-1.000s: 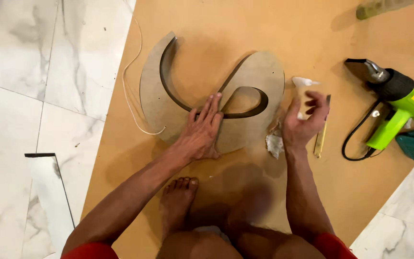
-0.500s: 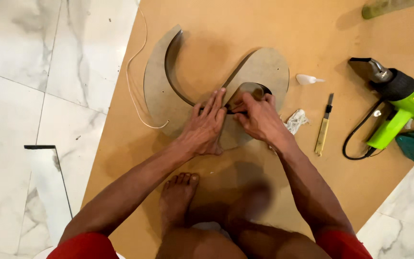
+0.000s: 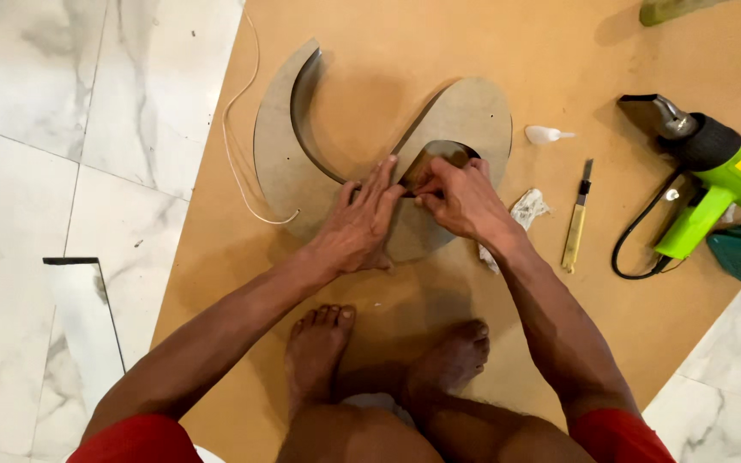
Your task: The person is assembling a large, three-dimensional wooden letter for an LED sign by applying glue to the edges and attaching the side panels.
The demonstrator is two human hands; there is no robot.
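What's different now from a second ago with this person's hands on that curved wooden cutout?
The right hand let go of the small white glue bottle, which now lies on the board, and moved left to the curved cutout, fingertips meeting the left hand at the inner edge. The left hand stayed pressed on the cutout; the utility knife and green heat gun lie unmoved.

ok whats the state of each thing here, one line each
left hand: flat, pressing on the curved board cutout
right hand: fingertips pinching at the cutout's inner edge
curved board cutout: lying flat on the brown sheet
utility knife: lying untouched
green heat gun: lying on its side
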